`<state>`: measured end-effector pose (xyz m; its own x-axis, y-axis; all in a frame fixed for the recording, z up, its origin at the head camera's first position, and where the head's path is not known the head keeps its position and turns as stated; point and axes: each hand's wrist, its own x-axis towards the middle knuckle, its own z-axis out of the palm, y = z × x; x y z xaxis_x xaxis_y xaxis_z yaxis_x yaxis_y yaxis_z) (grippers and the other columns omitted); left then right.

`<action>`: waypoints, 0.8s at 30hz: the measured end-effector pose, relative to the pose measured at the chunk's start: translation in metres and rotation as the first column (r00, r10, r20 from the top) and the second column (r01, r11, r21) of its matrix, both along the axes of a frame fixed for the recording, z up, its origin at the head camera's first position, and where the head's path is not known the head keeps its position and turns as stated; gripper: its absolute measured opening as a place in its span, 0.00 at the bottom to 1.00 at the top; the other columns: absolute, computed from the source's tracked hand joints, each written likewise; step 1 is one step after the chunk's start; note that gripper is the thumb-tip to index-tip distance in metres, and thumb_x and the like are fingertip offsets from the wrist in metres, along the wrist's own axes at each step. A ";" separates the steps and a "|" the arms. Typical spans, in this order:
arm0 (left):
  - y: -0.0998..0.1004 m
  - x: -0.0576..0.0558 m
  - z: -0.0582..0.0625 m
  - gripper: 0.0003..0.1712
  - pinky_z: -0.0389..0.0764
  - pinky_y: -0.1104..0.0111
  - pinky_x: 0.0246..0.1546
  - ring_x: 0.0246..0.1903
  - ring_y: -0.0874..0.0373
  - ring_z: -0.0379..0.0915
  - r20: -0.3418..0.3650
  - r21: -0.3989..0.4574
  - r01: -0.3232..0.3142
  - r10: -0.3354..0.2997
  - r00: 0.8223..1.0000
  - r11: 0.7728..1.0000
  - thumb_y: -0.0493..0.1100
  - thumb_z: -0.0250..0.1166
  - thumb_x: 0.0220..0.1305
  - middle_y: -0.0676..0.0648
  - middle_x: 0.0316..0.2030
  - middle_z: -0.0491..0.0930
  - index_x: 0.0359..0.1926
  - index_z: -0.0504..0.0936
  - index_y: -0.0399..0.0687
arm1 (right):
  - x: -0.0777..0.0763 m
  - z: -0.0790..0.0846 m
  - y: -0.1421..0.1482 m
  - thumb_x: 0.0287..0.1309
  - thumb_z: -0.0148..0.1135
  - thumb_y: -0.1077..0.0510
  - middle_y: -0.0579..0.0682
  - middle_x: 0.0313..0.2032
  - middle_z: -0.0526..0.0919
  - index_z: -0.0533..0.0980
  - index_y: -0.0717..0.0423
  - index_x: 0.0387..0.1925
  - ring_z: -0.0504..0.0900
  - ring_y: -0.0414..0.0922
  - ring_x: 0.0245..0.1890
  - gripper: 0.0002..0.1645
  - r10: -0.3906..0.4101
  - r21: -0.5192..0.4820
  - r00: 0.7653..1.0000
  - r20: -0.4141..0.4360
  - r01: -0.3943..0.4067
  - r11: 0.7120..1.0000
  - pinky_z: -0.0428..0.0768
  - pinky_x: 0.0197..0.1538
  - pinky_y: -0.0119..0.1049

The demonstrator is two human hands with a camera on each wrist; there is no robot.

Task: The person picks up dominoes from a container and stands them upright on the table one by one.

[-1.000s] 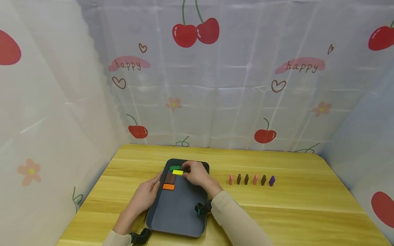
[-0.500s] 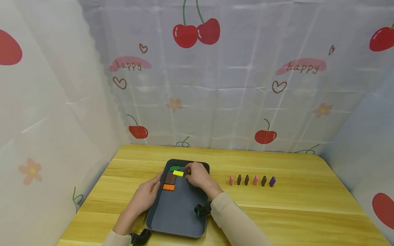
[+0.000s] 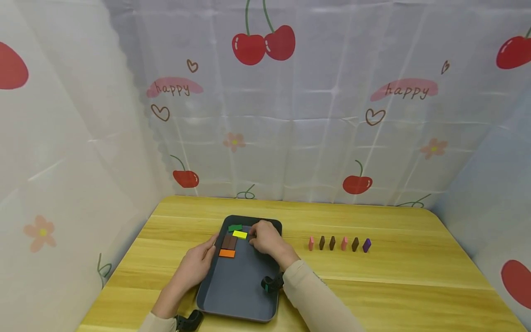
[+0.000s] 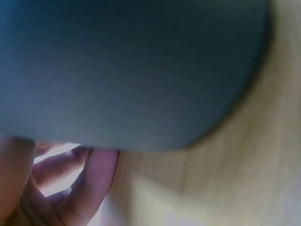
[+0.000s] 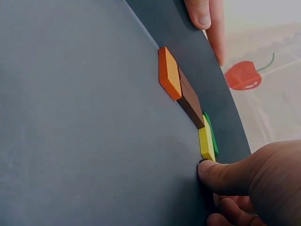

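In the head view my left hand (image 3: pixel 195 263) grips the left wall of a dark grey tray (image 3: pixel 238 290), its thumb over the rim and the fingers outside. Inside the tray's far end, my right hand (image 3: pixel 267 239) pinches a small dark block (image 5: pixel 202 160), mostly hidden by the thumb. Just left of these fingertips lies a yellow block (image 3: pixel 239 234), with a green block (image 3: pixel 235 228) behind it. Two brown blocks (image 3: pixel 229 242) lie side by side nearer me, and an orange block (image 3: pixel 227 253) sits against their near ends.
Right of the tray, several small blocks stand upright in a row on the wooden table (image 3: pixel 394 286): pink (image 3: pixel 311 243), dark brown (image 3: pixel 332 242) and purple (image 3: pixel 367 245). A cherry-printed curtain (image 3: pixel 311 115) closes off the back and sides.
My right fingers have shifted slightly right and lower at the tray's far end, and the dark block between them shows less. My left hand keeps its hold on the tray.
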<state>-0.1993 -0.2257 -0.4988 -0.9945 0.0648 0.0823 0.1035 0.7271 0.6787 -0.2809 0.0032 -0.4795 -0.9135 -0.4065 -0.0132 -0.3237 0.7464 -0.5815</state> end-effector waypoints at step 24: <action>0.001 -0.002 0.004 0.28 0.70 0.67 0.27 0.20 0.56 0.61 0.068 0.020 -0.020 0.019 0.998 1.000 0.45 0.52 0.81 0.42 0.39 0.85 0.78 0.65 0.55 | 0.009 0.005 -0.001 0.72 0.63 0.56 0.51 0.49 0.81 0.82 0.55 0.58 0.81 0.47 0.48 0.16 0.016 -0.093 1.000 0.009 -0.015 0.996 0.82 0.53 0.44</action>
<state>-0.2009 -0.2243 -0.4946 -0.9989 0.0443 0.0161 0.0430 0.7146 0.6982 -0.2716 0.0020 -0.4744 -0.9071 -0.4206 0.0164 -0.3288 0.6837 -0.6515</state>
